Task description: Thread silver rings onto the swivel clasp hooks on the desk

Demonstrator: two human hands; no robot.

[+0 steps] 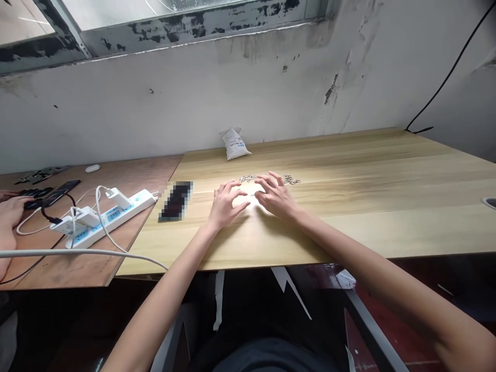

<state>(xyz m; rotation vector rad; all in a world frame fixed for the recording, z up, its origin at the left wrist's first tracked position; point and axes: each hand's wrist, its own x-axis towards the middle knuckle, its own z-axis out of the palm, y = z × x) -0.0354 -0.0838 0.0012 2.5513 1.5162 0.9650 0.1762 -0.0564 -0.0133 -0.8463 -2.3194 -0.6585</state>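
At the far left, a co-worker's hand (11, 211) rests on the brown board (89, 271), beside a dark phone (58, 194). To its right, a white power strip (135, 200) lies at a slant, with chargers (119, 198) seated in its sockets. A dark, pixel-masked rectangular object (176, 201) lies on the wood-grain tabletop (387, 206), its long axis running away from the person and slightly to the right. The left hand (226, 204) is next: palm down, thumb and index finger spread wide, no part visibly gripped. A white printed packet (235, 144) sits beyond the hands near the wall; it is the only likely container, and its contents are not visible. The left cluster of small metal pieces (247, 178) lies just beyond the gap between the hands, its long axis running left to right, close to both sets of fingertips. A single small piece (253, 195) lies in that gap, nearer the right hand (274, 197); its long axis is too small to determine. The right hand is bent, its fingers narrowly spaced; whether it grips the piece cannot be determined. The right cluster of small metal pieces (290, 179) lies just beside the right hand's fingers, well apart from the left hand.
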